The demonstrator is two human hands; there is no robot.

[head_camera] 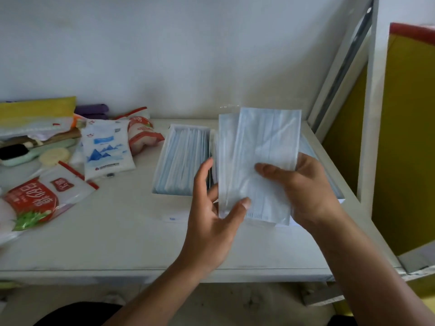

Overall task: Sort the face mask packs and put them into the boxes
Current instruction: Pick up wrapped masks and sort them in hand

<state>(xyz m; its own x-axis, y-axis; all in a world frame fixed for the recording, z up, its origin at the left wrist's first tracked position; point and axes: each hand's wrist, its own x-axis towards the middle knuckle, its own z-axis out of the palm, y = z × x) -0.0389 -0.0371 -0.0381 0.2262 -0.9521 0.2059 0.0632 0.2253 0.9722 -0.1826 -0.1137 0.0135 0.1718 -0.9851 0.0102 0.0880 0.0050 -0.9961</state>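
I hold a fan of pale blue face mask packs (259, 158) in clear wrappers above the table. My right hand (303, 191) grips them from the right, thumb across the front pack. My left hand (214, 208) touches their lower left edge with the thumb, fingers spread behind. Left of the packs an open white box (182, 158) is filled with blue mask packs standing on edge. A second white box (339, 196) lies mostly hidden behind the packs and my right hand.
Sugar bags (42, 198), a white salt bag (106, 149), a round soap (54, 156) and other clutter lie on the left of the white table (117, 243). A white frame (367, 114) and a yellow panel (409, 137) close off the right side.
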